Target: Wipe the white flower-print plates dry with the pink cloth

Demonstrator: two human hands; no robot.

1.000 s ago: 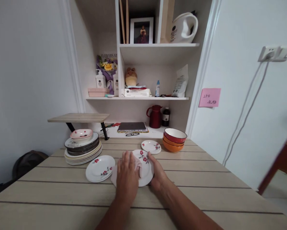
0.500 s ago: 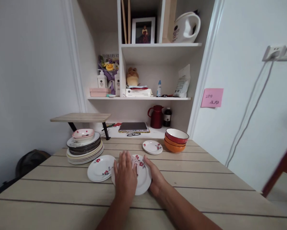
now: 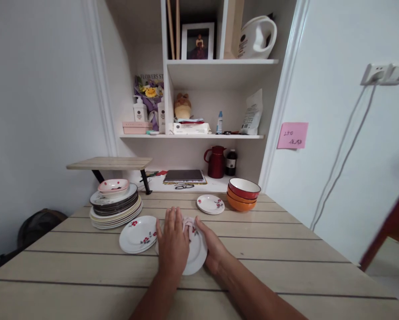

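A white plate with red flowers (image 3: 196, 254) is between my hands, just above or on the wooden table; I cannot tell which. My right hand (image 3: 214, 251) grips its right edge, thumb on the rim and fingers underneath. My left hand (image 3: 173, 242) presses a pale pink cloth (image 3: 187, 223) onto the plate, its fingers stretched forward over the cloth. Much of the plate's left side is hidden by that hand. Just left of it lies a small stack of matching flowered plates (image 3: 137, 233). Farther back sit smaller flowered plates (image 3: 210, 204).
At the table's left stands a tall stack of plates (image 3: 115, 209) topped by a pink-rimmed bowl (image 3: 113, 186), near a small raised shelf (image 3: 110, 163). Stacked red and orange bowls (image 3: 242, 198) stand at the back right. Behind are a red jug (image 3: 215, 162) and a laptop (image 3: 185, 175).
The held plate tips a little, and its near edge sits slightly lower. My left hand shifts slightly on it with the cloth. The whole view drifts a little.
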